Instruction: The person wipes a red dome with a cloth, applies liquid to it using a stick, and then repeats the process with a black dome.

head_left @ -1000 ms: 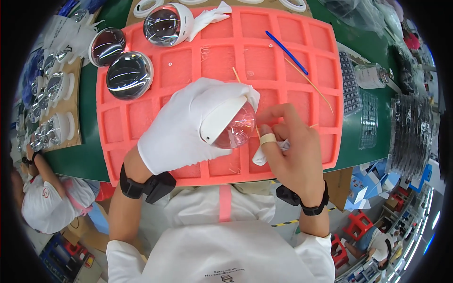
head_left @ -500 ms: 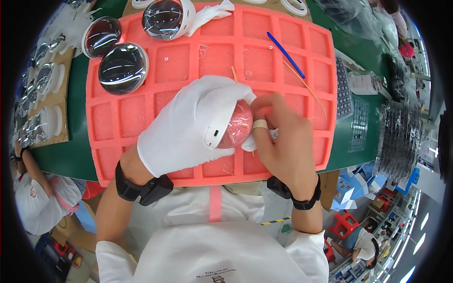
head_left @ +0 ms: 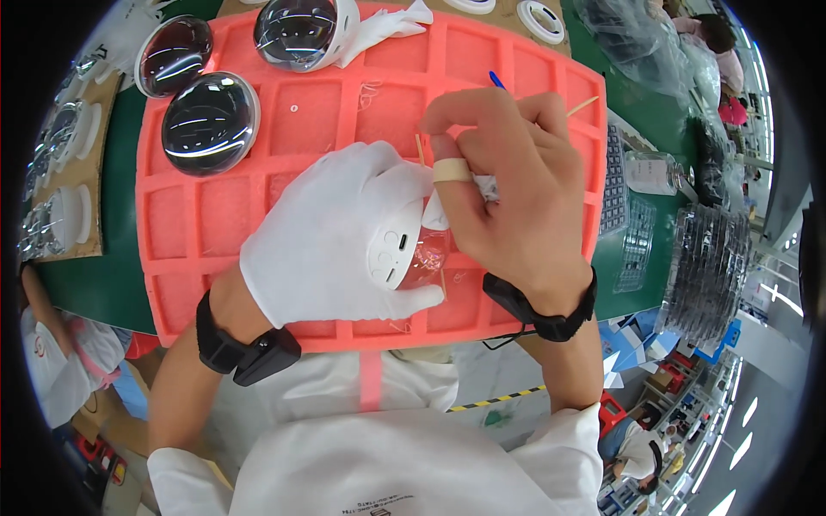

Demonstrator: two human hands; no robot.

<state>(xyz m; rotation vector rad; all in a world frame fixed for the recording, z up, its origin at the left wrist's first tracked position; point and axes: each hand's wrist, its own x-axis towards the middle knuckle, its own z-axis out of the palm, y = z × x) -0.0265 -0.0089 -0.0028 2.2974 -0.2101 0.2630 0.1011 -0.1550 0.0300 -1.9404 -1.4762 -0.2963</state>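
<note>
My left hand (head_left: 331,236), in a white glove, is wrapped round a white housing with a clear dome (head_left: 428,258). The housing's rim, with a small port and round marks, faces up. My right hand (head_left: 516,185) is bare, with a beige band round one finger. Its fingers are closed on a crumpled white cloth (head_left: 436,211), which hangs close to the dome. Beyond its knuckles a thin wooden stick (head_left: 583,106) juts out; I cannot tell whether the hand holds it. Another thin stick (head_left: 420,150) shows above my left hand.
Below my hands lies a pink compartmented foam tray (head_left: 202,301). Dark domes (head_left: 211,123) and a white glove (head_left: 387,33) lie at its far left. A blue pen-like rod (head_left: 496,79) is partly hidden. At the right stand a clear jar (head_left: 650,173) and stacked plastic trays (head_left: 705,271).
My right hand has moved up and away from the dome with the cloth. My left hand has turned the housing, so more of its white rim shows. The view has shifted slightly.
</note>
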